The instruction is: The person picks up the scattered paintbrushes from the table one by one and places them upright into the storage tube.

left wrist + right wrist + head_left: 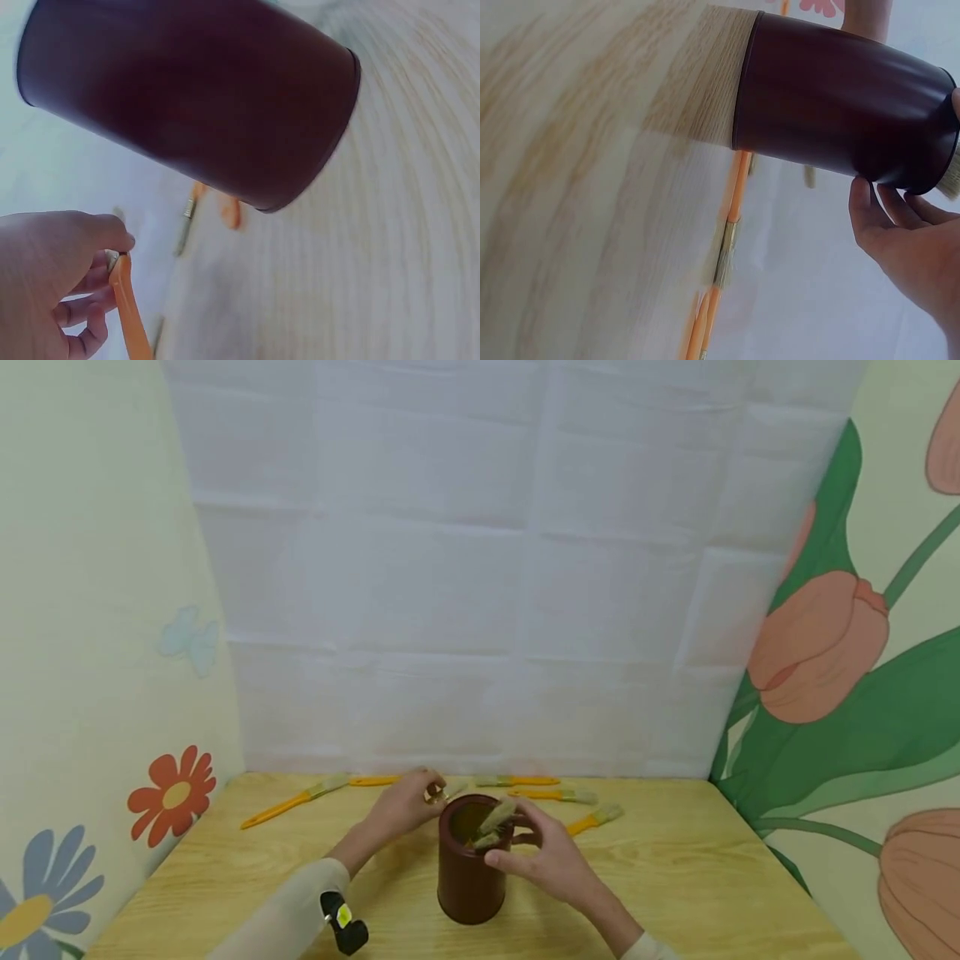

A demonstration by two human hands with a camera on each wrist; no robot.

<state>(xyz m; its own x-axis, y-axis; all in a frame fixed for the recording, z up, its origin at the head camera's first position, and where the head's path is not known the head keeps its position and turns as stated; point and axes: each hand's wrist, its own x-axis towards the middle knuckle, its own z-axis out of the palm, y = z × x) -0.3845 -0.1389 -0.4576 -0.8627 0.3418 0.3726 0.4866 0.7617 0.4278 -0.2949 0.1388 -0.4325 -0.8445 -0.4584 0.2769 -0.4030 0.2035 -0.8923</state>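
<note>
My left hand (pixel 405 802) pinches a paintbrush (pixel 131 315) near its metal ferrule. The brush's orange handle reaches leftward behind the hand, and its pale bristles (pixel 456 790) point toward a dark brown cylindrical can (pixel 471 889). The can stands upright on the table. My right hand (pixel 551 856) grips the can at its upper right side, fingers round the far side and thumb at the near rim. Pale brush bristles (pixel 497 815) stick up inside the can at its right side; their handles are mostly hidden by the wall.
One orange-handled paintbrush (pixel 277 811) lies on the wooden table (pixel 630 902) at the left. Three more lie right of the can: a back brush (pixel 532 781), a middle brush (pixel 551 794) and a nearer brush (pixel 596 819). A white sheet (pixel 450 593) hangs behind; painted walls flank the table.
</note>
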